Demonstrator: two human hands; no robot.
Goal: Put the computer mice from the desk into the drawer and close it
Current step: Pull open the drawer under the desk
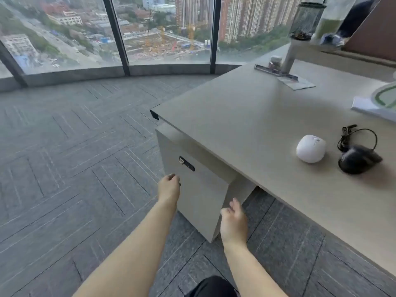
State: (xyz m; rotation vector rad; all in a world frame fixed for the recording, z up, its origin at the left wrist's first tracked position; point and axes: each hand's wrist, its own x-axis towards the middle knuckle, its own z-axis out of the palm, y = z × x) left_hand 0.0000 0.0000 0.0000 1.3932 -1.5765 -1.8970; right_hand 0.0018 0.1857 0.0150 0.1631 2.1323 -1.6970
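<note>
A white mouse [310, 148] and a black wired mouse [358, 159] with a coiled cable lie side by side on the beige desk [246, 116], towards its right. Under the desk's left corner stands a beige drawer cabinet [201, 196] with a small black lock plate on its front, and the front looks shut. My left hand [169, 188] is at the cabinet's left front edge with curled fingers. At the cabinet's right front edge, my right hand [233, 221] has loosely spread fingers. Neither hand holds a mouse.
A monitor arm post [289, 54] is clamped at the desk's far edge. A white and green paper item [379, 101] lies at the right. Grey carpet and a curved window wall lie beyond the cabinet. A black mesh cup [306, 20] stands on a raised shelf.
</note>
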